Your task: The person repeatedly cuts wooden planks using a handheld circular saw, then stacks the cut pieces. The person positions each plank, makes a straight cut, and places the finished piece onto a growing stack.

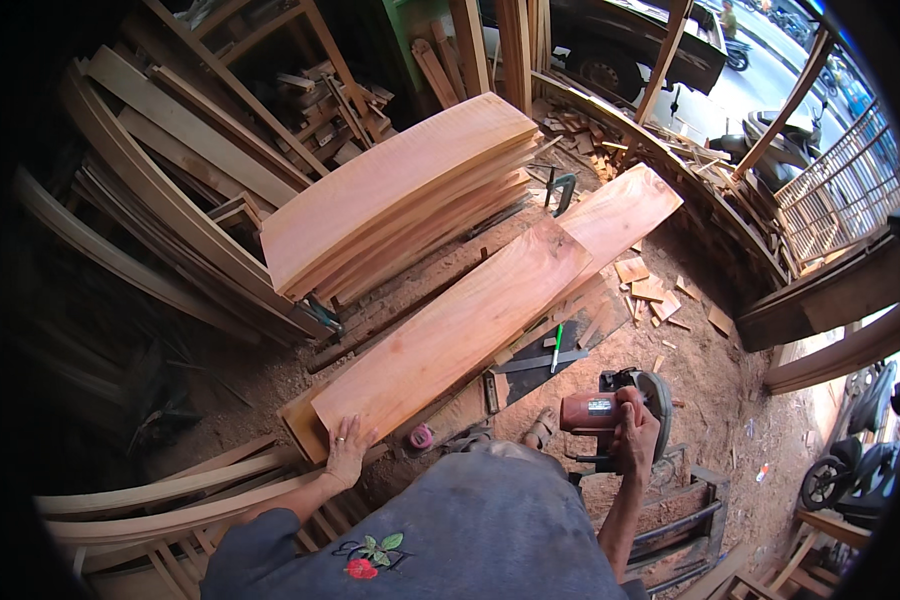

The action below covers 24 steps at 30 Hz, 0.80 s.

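Observation:
My left hand (346,450) lies on the near left end of a long reddish plank (450,330), its fingers stretched over the wood and a ring on one of them. Beneath that plank is another plank (635,212), which sticks out past its far right end. To the right of the planks, my right hand (634,432) is closed around the handle of a circular saw (592,410) with a reddish-brown motor housing. The saw is apart from the planks. Whether its blade is turning cannot be told.
Beyond the planks lies a stack of wide boards (400,190), with clamps (562,192) at its ends. A green pen (557,346) and a flat metal strip (542,362) rest beside a pink roll (422,436). Offcuts (652,292) and sawdust cover the ground; curved timbers (160,500) lie left.

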Motion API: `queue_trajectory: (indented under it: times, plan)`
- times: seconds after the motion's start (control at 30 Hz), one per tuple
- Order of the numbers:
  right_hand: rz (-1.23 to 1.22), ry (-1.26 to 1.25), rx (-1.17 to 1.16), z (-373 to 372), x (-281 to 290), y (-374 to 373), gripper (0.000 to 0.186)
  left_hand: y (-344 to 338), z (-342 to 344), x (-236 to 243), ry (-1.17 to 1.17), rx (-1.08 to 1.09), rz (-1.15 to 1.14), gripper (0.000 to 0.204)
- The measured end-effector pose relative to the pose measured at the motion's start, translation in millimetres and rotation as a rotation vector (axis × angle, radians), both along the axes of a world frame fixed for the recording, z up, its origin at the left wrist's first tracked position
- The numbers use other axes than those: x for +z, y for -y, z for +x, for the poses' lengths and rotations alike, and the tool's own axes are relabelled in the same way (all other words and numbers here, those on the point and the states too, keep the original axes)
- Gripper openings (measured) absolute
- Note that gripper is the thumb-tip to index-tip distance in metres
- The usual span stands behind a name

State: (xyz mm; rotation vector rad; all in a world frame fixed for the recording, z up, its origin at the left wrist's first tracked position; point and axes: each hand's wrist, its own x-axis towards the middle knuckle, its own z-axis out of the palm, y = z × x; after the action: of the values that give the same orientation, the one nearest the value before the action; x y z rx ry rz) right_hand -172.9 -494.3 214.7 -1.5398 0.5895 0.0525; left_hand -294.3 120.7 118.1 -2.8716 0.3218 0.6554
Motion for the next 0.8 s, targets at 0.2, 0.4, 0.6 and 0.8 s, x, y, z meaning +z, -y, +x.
queue_trajectory:
  times: [0.2, 0.4, 0.6, 0.8]
  plan:
    - [-0.014, -0.046, 0.034, -7.0, 6.7, -17.2, 0.031, 62.7, 114.4, -37.8, 0.237, 0.432, -0.562, 0.082]
    - [-0.112, 0.027, 0.056, -18.3, 13.4, -24.5, 0.032, 142.2, 298.8, -51.7, 0.245, 0.402, -0.642, 0.096]
    - [-0.059, -0.066, -0.056, -43.3, 27.6, -31.5, 0.035, 216.8, 296.1, -39.8, -0.005, 0.105, -0.394, 0.123]
    - [-0.163, -0.076, -0.064, -53.1, 4.9, -28.1, 0.035, 208.1, 265.4, -81.1, 0.184, -0.065, -0.319, 0.113]
